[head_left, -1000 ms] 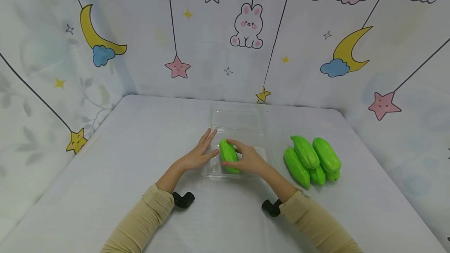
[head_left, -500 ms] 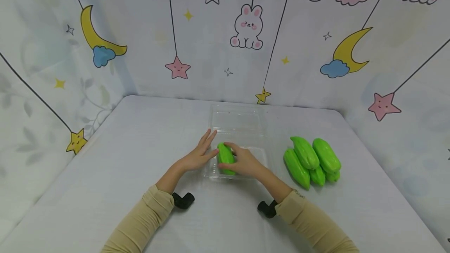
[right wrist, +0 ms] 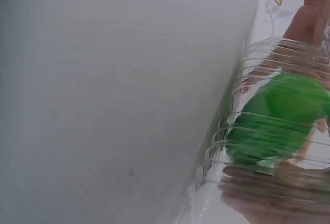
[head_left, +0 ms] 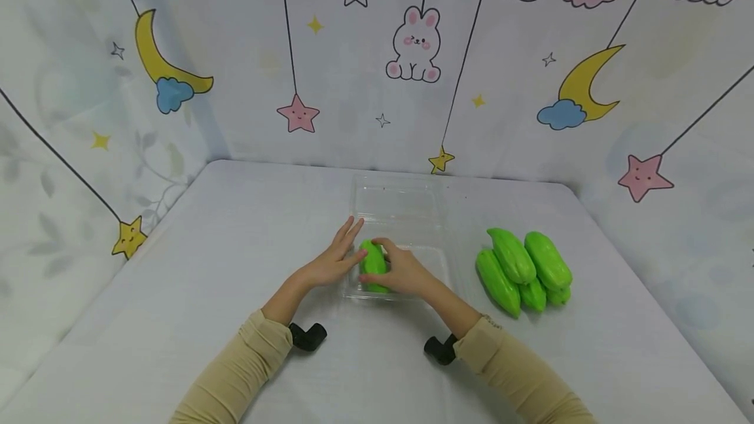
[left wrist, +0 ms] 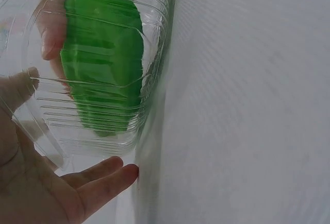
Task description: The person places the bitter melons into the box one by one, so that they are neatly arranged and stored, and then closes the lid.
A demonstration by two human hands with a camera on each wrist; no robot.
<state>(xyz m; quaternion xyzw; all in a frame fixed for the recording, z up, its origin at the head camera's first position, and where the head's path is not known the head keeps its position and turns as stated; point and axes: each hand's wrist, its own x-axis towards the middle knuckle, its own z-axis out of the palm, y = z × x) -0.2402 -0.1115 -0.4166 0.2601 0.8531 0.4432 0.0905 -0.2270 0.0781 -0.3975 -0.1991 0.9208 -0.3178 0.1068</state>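
In the head view my right hand [head_left: 406, 272] grips a glossy green pepper [head_left: 374, 265] between thumb and fingers, inside a clear plastic clamshell box [head_left: 421, 296]. The pepper sits at the box's left side. My left hand [head_left: 327, 263] is at that left wall with its fingers straight. Through the ribbed plastic, the left wrist view shows the pepper [left wrist: 103, 54] lengthwise, with the left thumb at the rim and other fingers outside the wall. In the right wrist view the pepper [right wrist: 281, 116] appears through the plastic, and the right fingers are partly hidden.
Several more green peppers [head_left: 523, 270] lie piled on the white table to the right of the box. The box's lid [head_left: 397, 201] lies folded back, away from me. Behind the table hangs a patterned cloth [head_left: 365, 57].
My right hand has moved the pepper left and slightly toward me within the box, up to its left side. The left hand has stayed in place, and the pile is unchanged.
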